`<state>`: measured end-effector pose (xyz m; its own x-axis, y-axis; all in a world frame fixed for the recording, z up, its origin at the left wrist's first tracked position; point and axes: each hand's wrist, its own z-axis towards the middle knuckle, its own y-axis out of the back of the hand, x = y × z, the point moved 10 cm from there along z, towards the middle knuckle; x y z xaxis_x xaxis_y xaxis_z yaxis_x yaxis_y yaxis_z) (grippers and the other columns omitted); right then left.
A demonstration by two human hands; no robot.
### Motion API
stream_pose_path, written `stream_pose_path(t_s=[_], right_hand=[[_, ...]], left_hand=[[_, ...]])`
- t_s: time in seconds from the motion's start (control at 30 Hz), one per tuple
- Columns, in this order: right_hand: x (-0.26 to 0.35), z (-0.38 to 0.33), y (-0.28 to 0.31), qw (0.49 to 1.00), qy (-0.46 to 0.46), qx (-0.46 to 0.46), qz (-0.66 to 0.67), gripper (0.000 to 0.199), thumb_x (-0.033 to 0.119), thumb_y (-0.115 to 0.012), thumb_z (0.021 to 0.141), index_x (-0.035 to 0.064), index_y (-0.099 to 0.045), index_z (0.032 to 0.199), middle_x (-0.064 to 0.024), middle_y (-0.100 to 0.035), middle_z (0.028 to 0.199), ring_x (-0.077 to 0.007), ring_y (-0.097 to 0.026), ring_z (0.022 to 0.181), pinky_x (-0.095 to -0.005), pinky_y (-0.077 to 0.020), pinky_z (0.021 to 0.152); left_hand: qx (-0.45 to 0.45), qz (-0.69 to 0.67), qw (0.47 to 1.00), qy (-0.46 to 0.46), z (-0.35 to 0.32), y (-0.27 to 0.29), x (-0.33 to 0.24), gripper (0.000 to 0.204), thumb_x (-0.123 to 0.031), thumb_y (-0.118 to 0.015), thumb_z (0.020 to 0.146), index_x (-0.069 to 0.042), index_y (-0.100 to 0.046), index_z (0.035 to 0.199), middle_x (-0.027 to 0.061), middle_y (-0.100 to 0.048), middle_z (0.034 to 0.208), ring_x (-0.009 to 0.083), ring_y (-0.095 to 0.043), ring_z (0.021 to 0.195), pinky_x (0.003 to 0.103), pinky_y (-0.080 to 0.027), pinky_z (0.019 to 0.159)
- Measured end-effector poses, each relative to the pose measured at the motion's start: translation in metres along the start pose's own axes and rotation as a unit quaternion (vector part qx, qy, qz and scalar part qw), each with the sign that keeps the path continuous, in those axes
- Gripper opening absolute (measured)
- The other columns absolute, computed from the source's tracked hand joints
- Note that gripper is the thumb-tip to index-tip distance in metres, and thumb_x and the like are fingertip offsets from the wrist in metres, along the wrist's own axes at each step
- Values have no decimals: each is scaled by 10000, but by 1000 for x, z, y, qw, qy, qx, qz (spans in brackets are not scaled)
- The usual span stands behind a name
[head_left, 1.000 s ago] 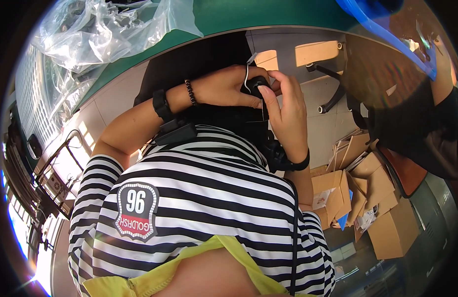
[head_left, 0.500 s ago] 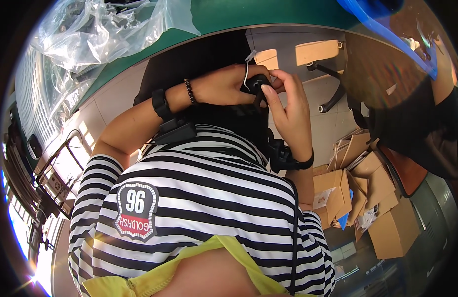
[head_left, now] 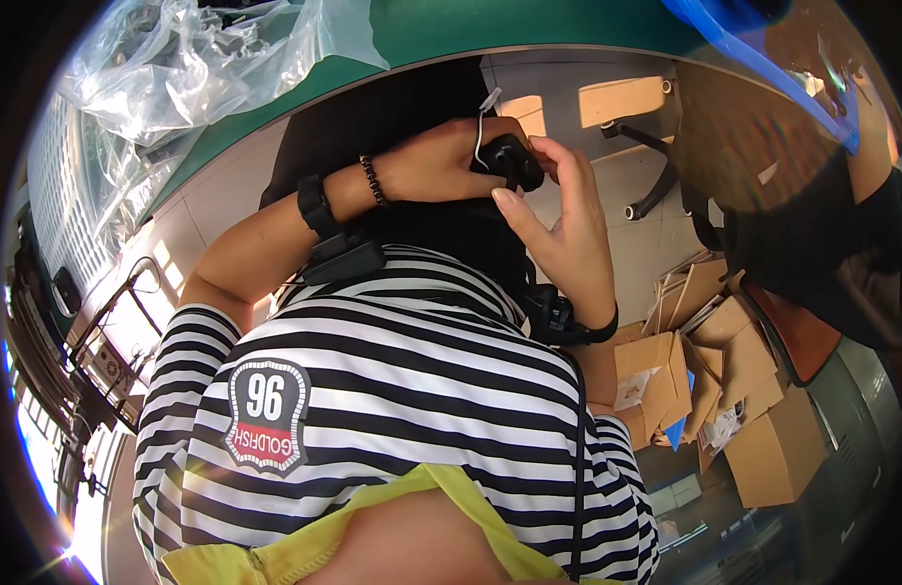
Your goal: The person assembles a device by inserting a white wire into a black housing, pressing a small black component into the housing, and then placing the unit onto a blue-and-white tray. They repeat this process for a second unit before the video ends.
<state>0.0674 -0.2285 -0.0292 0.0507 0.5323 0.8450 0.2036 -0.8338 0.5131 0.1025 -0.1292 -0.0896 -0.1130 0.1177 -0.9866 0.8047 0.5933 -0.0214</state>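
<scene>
In front of my lap, a black rounded device (head_left: 512,164) with a short dark stem or strap rests in my left hand (head_left: 449,161), whose fingers are closed round it. A thin white cable (head_left: 479,136) with a small pale plug rises beside the device. My right hand (head_left: 574,210) is curved around the device's right side, thumb and index finger spread wide. The index fingertip is close to the device's upper edge, and the thumb tip lies just below it. Its other fingers are mostly hidden. Black bands are on both my wrists, with a beaded bracelet (head_left: 373,180) on the left.
A green table (head_left: 451,29) spans the far side, with clear plastic wrapping (head_left: 207,68) at its left. Opened cardboard boxes (head_left: 733,380) stand at right, beside a wheeled chair base (head_left: 651,171). At far right another person's arm (head_left: 868,156) shows near a blue strip (head_left: 772,73).
My right thumb has come away from the device and dropped lower left, widening the gap to the index finger. The device has turned slightly and shows more of its black surface.
</scene>
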Motion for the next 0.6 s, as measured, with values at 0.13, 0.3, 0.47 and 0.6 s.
stream_pose_path(t_s=[0.13, 0.3, 0.47, 0.6], right_hand=[[-8, -3, 2, 998, 0, 27, 58, 519, 118, -730, 920, -1, -510, 1373, -120, -589, 1243, -227, -582, 1180, -351, -462, 1023], [-24, -6, 1, 985, -50, 43, 160, 528, 32, -697, 927, 5, -485, 1410, -108, -579, 1274, -206, -572, 1203, -328, -466, 1025], [-18, -4, -1, 984, -37, 47, 170, 534, 12, -682, 934, 9, -477, 1427, -119, -573, 1298, -193, -571, 1203, -322, -470, 1024], [-5, -4, 1, 987, -11, 52, 154, 544, 34, -685, 941, 7, -466, 1438, -123, -572, 1299, -187, -580, 1183, -320, -480, 1005]], left_hand=[[-6, 5, 1000, 11, -2, 3, 0, 391, -200, -760, 885, -51, -599, 1208, 62, -690, 1059, 156, -645, 994, 310, -499, 901], [5, -76, 995, 58, -3, 4, 7, 492, -365, -787, 874, -30, -620, 1193, 78, -688, 1015, 174, -649, 958, 305, -507, 855], [4, -6, 995, 101, -3, 7, 9, 433, -306, -813, 871, -80, -621, 1186, 29, -678, 1053, 123, -625, 991, 278, -482, 883], [-26, -22, 998, 49, -1, 5, 9, 629, -487, -838, 802, -11, -642, 1163, 103, -695, 985, 205, -670, 927, 311, -519, 824]])
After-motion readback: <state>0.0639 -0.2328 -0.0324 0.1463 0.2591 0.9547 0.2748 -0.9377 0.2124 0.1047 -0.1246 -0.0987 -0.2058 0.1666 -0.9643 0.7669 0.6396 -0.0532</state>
